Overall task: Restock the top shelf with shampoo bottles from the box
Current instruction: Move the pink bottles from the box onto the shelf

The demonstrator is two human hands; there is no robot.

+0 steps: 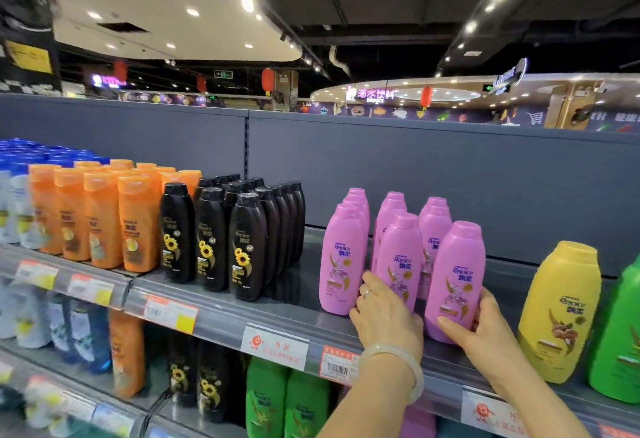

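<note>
Both hands worked the top shelf (277, 313): left hand (384, 313) cupped the middle pink bottle (398, 257); right hand (485, 327) gripped the front-right pink bottle (453, 278). Step: placing. Next: align rows.

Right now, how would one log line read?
left hand: on middle purple bottle | right hand: grip on front purple bottle | top shelf

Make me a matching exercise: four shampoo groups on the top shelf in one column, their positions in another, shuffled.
Things:
1. orange bottles
2. black bottles
3. pink bottles
4. yellow bottle

Places:
A. under both hands
B. right of the pink group, beside a green bottle
C. just left of the black group
D. between the orange group and the bare gap

Pairs: 1-C, 2-D, 3-A, 4-B
</note>
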